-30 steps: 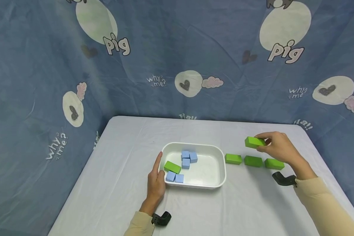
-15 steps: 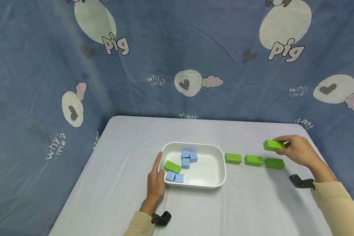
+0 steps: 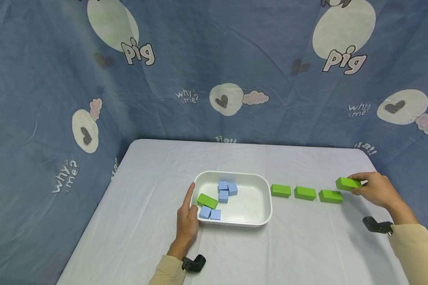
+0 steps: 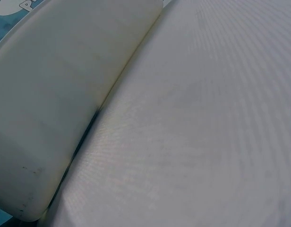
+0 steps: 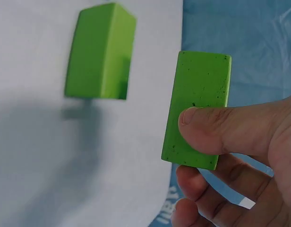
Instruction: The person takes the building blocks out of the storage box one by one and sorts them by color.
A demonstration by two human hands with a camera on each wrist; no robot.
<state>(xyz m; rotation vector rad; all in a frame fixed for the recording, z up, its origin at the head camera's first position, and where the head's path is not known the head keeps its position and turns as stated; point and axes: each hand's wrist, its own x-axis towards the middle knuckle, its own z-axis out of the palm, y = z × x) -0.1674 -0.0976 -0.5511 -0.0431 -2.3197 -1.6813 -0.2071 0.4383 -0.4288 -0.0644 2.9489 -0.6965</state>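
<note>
In the head view my right hand point(image 3: 376, 190) holds a green block point(image 3: 347, 183) above the table, right of the row. The right wrist view shows my thumb point(image 5: 209, 127) lying across the face of this block point(image 5: 202, 75), with fingers curled behind it. Below and to the left lie green blocks: a near one point(image 3: 330, 196), a middle one point(image 3: 304, 193) and one beside the tray point(image 3: 280, 190). My left hand point(image 3: 187, 221) rests against the left side of the white tray point(image 3: 244, 224), its index finger straight along the rim. The left wrist view shows the tray's outer wall point(image 4: 55, 80).
Inside the tray are a green block point(image 3: 207, 201), a pair of blue cubes point(image 3: 215, 214) near the front corner and a cluster of blue cubes point(image 3: 223, 196) farther back. A white cloth covers the table point(image 3: 135, 229). A blue printed curtain point(image 3: 185, 59) hangs behind it.
My right hand has carried the green block to the right, past the end of the row, and slightly lower. My left hand has stayed at the tray.
</note>
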